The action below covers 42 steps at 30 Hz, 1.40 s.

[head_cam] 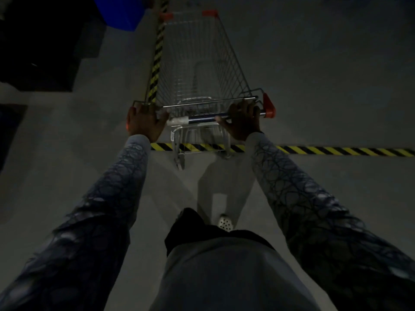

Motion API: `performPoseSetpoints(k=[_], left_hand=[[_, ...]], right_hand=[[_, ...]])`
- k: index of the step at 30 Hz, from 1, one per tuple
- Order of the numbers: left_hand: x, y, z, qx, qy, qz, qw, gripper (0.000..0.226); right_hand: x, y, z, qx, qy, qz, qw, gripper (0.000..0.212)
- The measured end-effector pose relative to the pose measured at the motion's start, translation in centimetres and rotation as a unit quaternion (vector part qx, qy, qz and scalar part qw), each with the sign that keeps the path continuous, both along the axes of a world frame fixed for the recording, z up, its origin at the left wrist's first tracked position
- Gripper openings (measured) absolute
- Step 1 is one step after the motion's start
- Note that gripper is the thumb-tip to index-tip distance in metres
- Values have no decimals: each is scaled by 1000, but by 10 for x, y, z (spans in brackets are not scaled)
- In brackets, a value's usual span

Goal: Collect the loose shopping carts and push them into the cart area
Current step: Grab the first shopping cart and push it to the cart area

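Fingers of your left hand (146,122) curl round the left end of the handle (206,118); your right hand (241,122) grips its right end, beside the red cap (268,106). The shopping cart (197,63) stands straight ahead of you, its rear over the cross stripe (336,151), its left side along the lengthwise stripe (157,57) on grey floor (314,75).

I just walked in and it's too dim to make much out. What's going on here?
A person stands behind a wire shopping cart, holding its handle with both hands: the left hand at the left end, the right hand near the red right end. The basket looks empty. A yellow-and-black floor stripe crosses under the cart's rear, and a second stripe runs ahead along its left side.
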State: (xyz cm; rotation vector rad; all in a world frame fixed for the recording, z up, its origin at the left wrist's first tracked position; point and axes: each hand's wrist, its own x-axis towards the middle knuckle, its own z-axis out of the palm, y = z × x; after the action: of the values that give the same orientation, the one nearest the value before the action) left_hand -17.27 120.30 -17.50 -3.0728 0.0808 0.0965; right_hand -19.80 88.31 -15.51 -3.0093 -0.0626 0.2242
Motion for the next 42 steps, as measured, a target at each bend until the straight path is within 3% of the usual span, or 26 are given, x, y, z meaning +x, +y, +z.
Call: performPoseSetpoints(k=[5, 9, 12, 14, 19, 23, 27, 33, 37, 42], left_hand=[[68, 18, 10, -28, -102, -43, 994, 81], [150, 32, 8, -18, -67, -32, 997, 87], [206, 36, 9, -20, -85, -61, 994, 78], [239, 33, 13, -31, -77, -72, 994, 74], [319, 25, 7, -29, -57, -38, 997, 91], [359, 12, 1, -89, -82, 10, 993, 91], [405, 6, 0, -78, -29, 69, 994, 98], [469, -3, -10, -102, -74, 69, 990, 79], [502, -4, -3, -68, -22, 92, 993, 71], [502, -13, 5, -28, -61, 45, 997, 71]], right_hand=[[81, 23, -11, 23, -11, -7, 1000, 96], [152, 38, -15, 27, -43, -24, 998, 88], [209, 45, -18, 36, -54, -52, 997, 91], [242, 48, -18, 48, -22, -76, 996, 85], [311, 63, -15, 52, 25, -133, 989, 64], [360, 64, -9, 104, 53, -141, 983, 67], [403, 55, 4, 117, 89, -96, 984, 75], [463, 30, 5, 89, 117, -31, 989, 103], [506, 16, 22, 65, 181, -17, 981, 96], [503, 18, 16, 168, 49, -35, 984, 93]])
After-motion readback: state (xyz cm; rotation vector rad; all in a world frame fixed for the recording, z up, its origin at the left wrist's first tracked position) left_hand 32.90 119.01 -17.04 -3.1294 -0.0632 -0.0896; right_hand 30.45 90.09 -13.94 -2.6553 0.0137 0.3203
